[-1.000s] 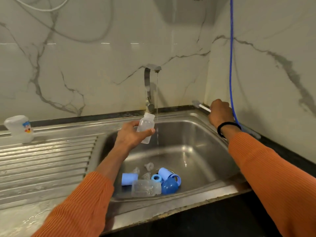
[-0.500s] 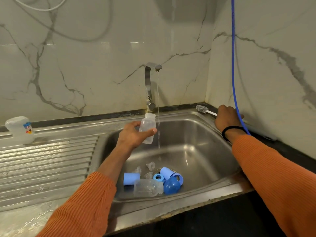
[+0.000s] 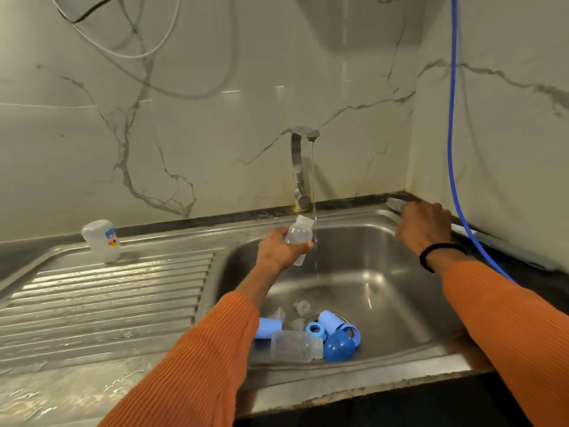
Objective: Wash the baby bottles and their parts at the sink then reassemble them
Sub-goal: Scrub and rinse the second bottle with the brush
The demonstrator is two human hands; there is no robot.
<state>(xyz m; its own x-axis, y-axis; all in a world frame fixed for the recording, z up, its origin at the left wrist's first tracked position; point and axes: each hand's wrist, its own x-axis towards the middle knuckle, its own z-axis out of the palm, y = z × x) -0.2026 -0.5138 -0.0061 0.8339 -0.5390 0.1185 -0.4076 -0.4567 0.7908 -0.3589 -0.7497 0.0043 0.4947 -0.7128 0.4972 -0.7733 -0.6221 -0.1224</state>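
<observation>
My left hand grips a small clear baby bottle upright over the steel sink, just left of the thin stream falling from the tap. My right hand holds the bottle brush at the sink's back right corner; its grey bristle head sticks out to the left. On the sink floor lie a second clear bottle, blue caps, a blue ring, a round blue cap and clear teats.
A white bottle with a cartoon label stands at the back of the wet ribbed drainboard. A blue hose hangs down the right wall beside my right wrist. Marble walls close the corner.
My right hand has shifted along the sink's back right rim, closing farther up the brush so only its bristle head shows. My left hand keeps the bottle beside the stream.
</observation>
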